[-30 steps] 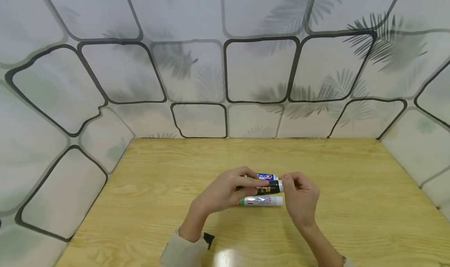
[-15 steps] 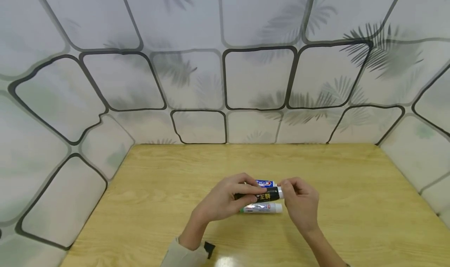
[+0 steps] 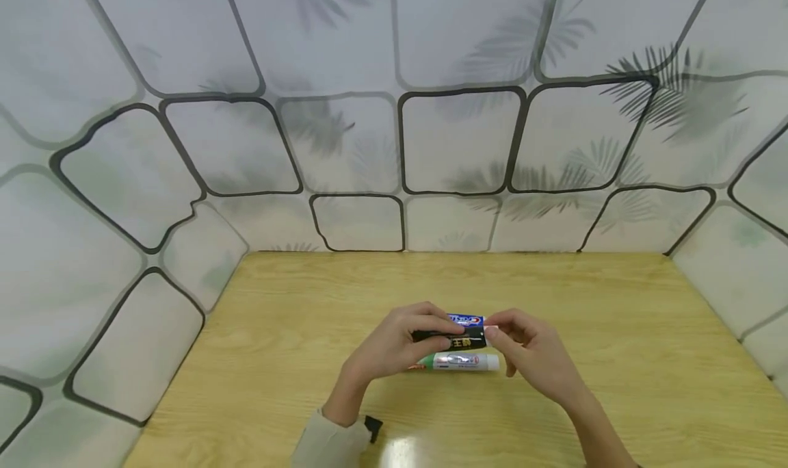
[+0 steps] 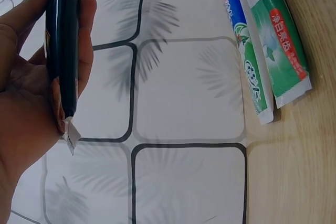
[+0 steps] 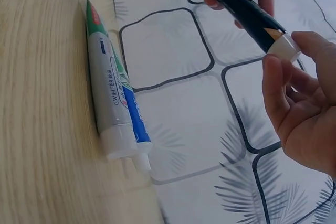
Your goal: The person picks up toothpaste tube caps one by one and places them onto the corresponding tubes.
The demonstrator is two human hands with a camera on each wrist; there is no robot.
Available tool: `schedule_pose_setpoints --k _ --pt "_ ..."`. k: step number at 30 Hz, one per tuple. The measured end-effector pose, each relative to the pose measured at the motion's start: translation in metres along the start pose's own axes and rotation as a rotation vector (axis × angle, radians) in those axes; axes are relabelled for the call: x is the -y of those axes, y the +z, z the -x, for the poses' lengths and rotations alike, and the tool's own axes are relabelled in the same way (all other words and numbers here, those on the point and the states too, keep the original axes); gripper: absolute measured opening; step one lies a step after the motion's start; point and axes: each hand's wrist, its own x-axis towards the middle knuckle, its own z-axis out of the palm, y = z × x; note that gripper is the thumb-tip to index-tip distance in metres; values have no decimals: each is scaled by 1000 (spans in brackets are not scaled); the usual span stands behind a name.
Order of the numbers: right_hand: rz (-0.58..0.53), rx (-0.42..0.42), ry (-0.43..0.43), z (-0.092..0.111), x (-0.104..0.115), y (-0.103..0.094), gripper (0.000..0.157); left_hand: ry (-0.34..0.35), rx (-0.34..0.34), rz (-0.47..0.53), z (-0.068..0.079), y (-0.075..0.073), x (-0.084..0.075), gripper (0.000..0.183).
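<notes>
My left hand (image 3: 394, 341) grips a black toothpaste tube (image 3: 470, 339) by its body, held above the table in the wrist views. At the tube's right end is a white cap (image 5: 285, 49), pinched between the thumb and fingers of my right hand (image 3: 544, 362). Two more toothpaste tubes lie on the table: a slim blue and green one (image 4: 247, 51) and a silver and green one (image 5: 107, 85) with a white cap. In the head view the blue tube shows just beyond the black one, the silver one on the near side. My left hand hides part of both.
The wooden table (image 3: 295, 304) meets a pale wall (image 3: 455, 139) with a dark stone-outline and leaf pattern at the back. More patterned wall stands at the left and right sides. A small black piece (image 3: 373, 427) shows beside the left sleeve.
My right hand has turned at the cap: its fingers were more curled, and now they are more extended with the thumb in front. My left hand keeps hold of the black tube. The view has shifted slightly.
</notes>
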Motion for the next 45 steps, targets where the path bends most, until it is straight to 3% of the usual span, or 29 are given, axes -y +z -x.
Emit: schedule_pose_setpoints --k 4,17,28,37,45 --pt "-26 41 -30 0 -1 -7 13 2 6 -5 -2 1 2 25" --pt "-27 30 -30 0 2 -7 12 -6 22 8 -2 -2 1 26" --pt "-90 157 -133 6 -3 -13 16 -44 30 83 2 -2 -1 23" --pt "-113 20 -217 8 -4 -4 16 -132 87 135 5 -2 0 25" --pt "-241 -36 -235 7 -7 -2 17 -185 156 165 6 -8 1 31"
